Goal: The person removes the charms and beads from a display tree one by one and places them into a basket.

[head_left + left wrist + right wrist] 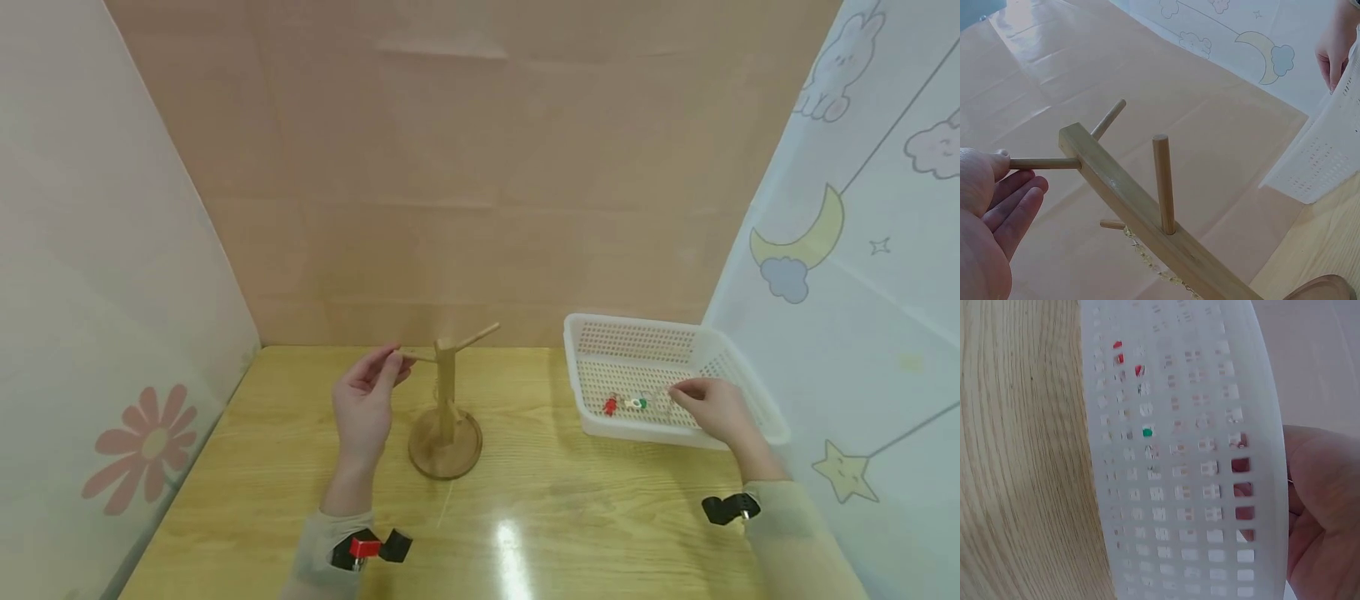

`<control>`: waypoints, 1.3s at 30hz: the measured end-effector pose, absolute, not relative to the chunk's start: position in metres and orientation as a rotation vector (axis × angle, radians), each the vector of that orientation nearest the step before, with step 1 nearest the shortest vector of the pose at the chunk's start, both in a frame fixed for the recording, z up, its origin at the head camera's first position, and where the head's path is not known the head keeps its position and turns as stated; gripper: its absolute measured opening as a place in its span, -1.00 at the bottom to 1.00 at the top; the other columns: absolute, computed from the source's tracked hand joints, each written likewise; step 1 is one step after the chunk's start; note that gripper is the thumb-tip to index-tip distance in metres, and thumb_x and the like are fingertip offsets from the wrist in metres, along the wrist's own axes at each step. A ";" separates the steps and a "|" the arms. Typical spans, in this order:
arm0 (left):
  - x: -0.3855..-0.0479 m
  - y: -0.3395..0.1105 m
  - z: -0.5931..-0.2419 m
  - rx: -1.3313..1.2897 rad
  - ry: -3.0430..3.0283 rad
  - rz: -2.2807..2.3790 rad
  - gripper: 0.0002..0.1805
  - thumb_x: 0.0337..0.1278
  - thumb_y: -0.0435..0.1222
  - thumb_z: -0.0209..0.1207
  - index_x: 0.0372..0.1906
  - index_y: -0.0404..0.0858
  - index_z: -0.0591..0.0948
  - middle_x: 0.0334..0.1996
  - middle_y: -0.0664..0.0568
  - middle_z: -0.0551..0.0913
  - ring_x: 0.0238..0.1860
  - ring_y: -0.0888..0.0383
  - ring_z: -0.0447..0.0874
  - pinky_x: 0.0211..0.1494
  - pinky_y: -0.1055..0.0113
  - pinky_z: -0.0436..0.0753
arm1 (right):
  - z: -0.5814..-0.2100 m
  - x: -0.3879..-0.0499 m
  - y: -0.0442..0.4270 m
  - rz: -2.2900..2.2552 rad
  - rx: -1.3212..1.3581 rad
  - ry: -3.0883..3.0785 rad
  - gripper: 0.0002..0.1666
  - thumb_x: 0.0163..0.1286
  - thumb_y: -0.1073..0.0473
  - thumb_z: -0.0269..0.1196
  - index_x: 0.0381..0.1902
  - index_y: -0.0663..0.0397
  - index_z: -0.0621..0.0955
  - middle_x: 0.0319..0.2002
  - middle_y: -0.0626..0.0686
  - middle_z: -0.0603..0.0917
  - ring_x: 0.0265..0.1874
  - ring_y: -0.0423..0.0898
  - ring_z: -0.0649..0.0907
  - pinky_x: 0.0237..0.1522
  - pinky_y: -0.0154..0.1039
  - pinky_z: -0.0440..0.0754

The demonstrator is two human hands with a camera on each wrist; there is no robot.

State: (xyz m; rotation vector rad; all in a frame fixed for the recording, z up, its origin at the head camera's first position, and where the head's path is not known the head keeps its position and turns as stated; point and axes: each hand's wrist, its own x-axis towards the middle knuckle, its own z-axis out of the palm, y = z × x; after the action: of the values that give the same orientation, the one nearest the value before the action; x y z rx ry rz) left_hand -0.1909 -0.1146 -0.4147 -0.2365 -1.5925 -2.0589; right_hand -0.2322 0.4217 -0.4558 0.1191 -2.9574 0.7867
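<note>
My left hand (365, 417) pinches the end of a peg (1047, 164) on a wooden jewelry stand (446, 387), which stands upright on a round base. From a lower peg on that stand hangs a pale beaded bracelet (1147, 257). My right hand (716, 408) reaches over the near wall of a white plastic basket (637, 429), thumb and forefinger pinching what looks like a thin chain (668, 410). Left of those fingertips lie a red charm (611, 406) and a green-and-white charm (637, 403) on the basket floor. In the right wrist view the basket wall (1191, 475) partly hides my fingers.
The wood-grain table (540, 483) carries the stand left of centre and the basket at right. A brown sheet (465, 167) rises behind it. Patterned white panels close off the left (97, 275) and right (892, 317) sides.
</note>
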 end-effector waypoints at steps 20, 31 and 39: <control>-0.191 -0.116 -0.418 -0.238 -1.605 -2.026 -0.70 0.50 -0.41 0.29 0.11 -0.60 0.68 -0.19 -0.01 0.83 -0.11 0.12 0.86 0.04 0.24 0.84 | -0.456 -0.245 0.437 0.738 0.240 -3.133 -0.63 0.60 0.09 0.34 0.05 0.35 0.76 -0.12 0.19 0.82 -0.10 0.23 0.77 -0.08 0.24 0.79; -0.189 -0.117 -0.416 -0.251 -1.605 -2.039 -0.75 0.49 -0.42 0.30 0.09 -0.53 0.73 -0.20 0.00 0.84 -0.12 0.13 0.87 0.04 0.23 0.84 | -0.455 -0.246 0.437 0.695 0.191 -3.160 -0.61 0.61 0.10 0.31 0.02 0.40 0.75 -0.16 0.20 0.81 -0.17 0.17 0.77 -0.14 0.20 0.80; -0.189 -0.118 -0.415 -0.259 -1.601 -2.042 -0.74 0.48 -0.41 0.31 0.09 -0.54 0.72 -0.21 0.00 0.84 -0.13 0.13 0.86 0.04 0.23 0.84 | -0.457 -0.243 0.442 0.677 0.053 -3.122 -0.55 0.61 0.08 0.27 0.03 0.47 0.73 -0.09 0.37 0.77 -0.12 0.30 0.74 -0.11 0.27 0.77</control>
State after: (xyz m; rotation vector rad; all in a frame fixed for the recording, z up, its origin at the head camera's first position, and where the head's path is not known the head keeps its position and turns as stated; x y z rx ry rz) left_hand -0.1895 -0.1181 -0.4153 -0.2588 -1.6012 -2.0423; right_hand -0.2430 0.4425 -0.4573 0.0531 -3.1220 0.6775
